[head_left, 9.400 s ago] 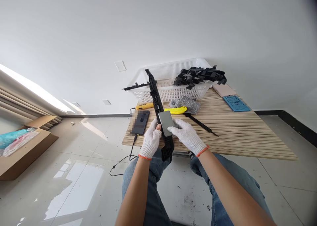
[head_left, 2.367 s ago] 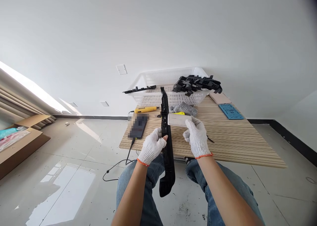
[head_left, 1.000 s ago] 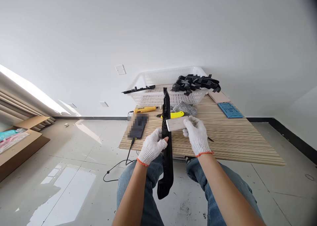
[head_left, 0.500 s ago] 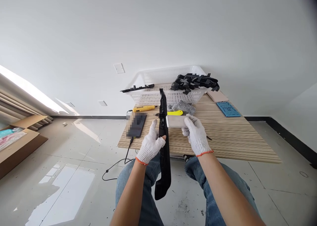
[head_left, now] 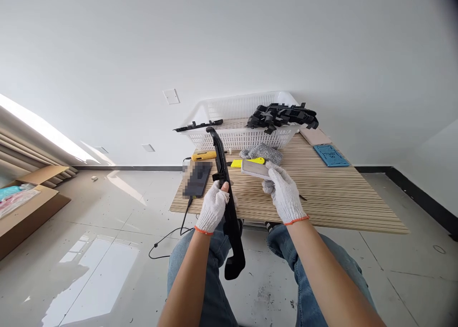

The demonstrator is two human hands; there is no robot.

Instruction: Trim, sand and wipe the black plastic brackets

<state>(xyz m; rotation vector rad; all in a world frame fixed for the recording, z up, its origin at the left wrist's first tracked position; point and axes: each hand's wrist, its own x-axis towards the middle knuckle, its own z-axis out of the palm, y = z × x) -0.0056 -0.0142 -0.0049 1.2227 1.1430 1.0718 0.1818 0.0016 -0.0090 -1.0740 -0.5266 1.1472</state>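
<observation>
Plastic strip [head_left: 226, 193], long, black and ribbed, is what we find in the left hand [head_left: 212, 211]; its fingers are closed round the strip's middle, the far end raised over the table [head_left: 339, 198] and the hooked near end hanging past the table edge above the knees. We see the right hand [head_left: 282, 193] closed on a flat grey block [head_left: 255, 168] with rounded edges, held just right of the strip and apart from it. Both hands wear white knitted gloves with orange cuffs.

As to progress, we judge the work on this strip to be under way: the block is off the strip, and no finish can be read on its surface. A heap of similar black parts [head_left: 281, 117] sits on the white mesh basket [head_left: 236, 126], and we cannot tell which of them are done.

On the striped wooden table we also note a phone [head_left: 196, 178] on a cable, a yellow knife [head_left: 246, 162], a grey cloth [head_left: 261, 152] and a blue pad [head_left: 331, 155].
</observation>
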